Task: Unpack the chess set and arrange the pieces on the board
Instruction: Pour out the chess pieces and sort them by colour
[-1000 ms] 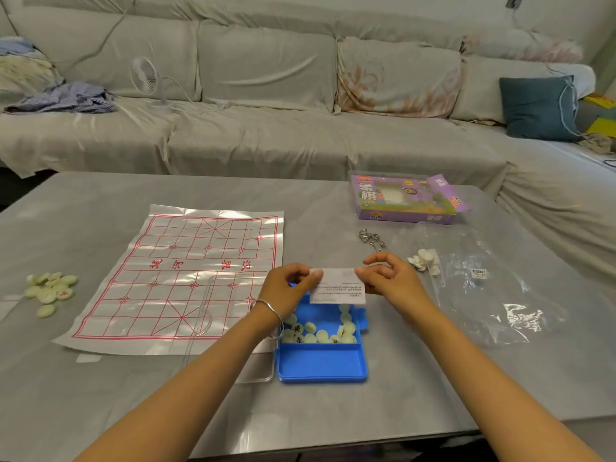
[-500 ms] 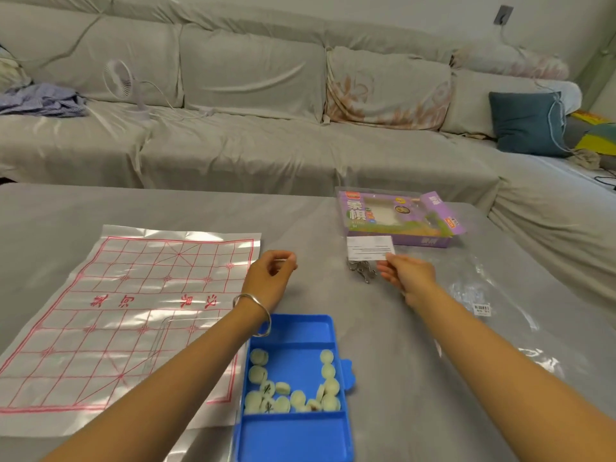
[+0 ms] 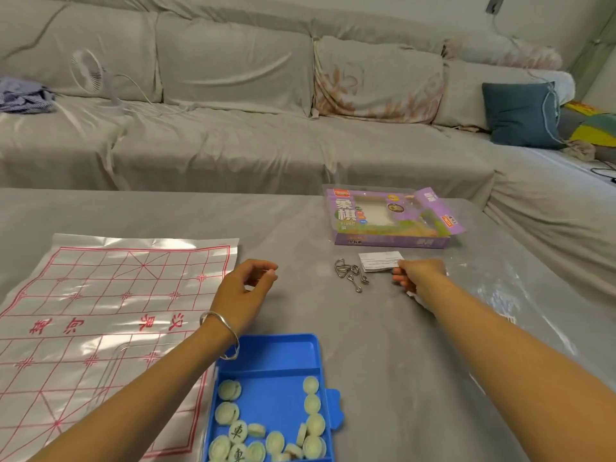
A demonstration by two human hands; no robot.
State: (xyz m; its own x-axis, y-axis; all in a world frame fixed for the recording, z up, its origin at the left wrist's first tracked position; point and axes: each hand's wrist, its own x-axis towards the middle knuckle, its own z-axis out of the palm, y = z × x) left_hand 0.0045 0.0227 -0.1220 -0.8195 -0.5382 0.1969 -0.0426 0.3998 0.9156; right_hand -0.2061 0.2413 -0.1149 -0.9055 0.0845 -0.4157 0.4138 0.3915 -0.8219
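A plastic board sheet (image 3: pixel 110 311) with a red grid lies flat on the left of the table. At the near edge stands a blue tray (image 3: pixel 276 345) holding several pale green round pieces (image 3: pixel 313 425), some marked with black characters. My left hand (image 3: pixel 245 290) hovers between the board and the tray, fingers loosely curled, holding nothing. My right hand (image 3: pixel 418 275) pinches the right corner of a white paper slip (image 3: pixel 378 260), which lies just in front of the purple chess box (image 3: pixel 390 218).
A metal ring puzzle (image 3: pixel 350 275) lies left of the slip. Crumpled clear plastic wrap (image 3: pixel 520 295) covers the table's right side. Behind the table runs a covered sofa with a small fan (image 3: pixel 90 75) and a teal cushion (image 3: pixel 520 115).
My right hand carried the slip from above the tray to the table in front of the purple box. My left hand let go of it and stayed back. The view shifted right.
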